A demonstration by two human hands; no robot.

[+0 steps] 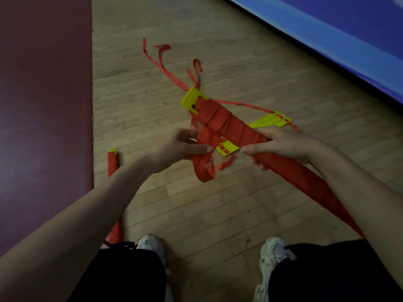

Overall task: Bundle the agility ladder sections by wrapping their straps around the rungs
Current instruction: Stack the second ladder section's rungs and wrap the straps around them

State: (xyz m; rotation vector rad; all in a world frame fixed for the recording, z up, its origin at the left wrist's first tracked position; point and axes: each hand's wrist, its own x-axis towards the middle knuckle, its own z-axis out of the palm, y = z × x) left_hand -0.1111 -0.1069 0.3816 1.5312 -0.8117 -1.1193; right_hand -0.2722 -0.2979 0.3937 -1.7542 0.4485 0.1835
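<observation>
Your shoes (150, 245), foreground. Item: rung bundle (220, 120), held above the floor (196, 214), your right hand (283, 147) curled round it. Your left hand (183, 147) pinches the loose strap (202, 171). Step: mid-wrap. Next, likely: pull taut, pass another turn.

Two red strap-wrapped bundles of yellow plastic rungs (222, 120), (113, 163); one loose flat yellow rung stack (268, 121); two hands (181, 147), (281, 144); two white sneakers (150, 245), (272, 251).

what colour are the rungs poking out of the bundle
Bright yellow-green rungs, wound in red-orange strap. The head view, the only one, shows it clearly.
</observation>
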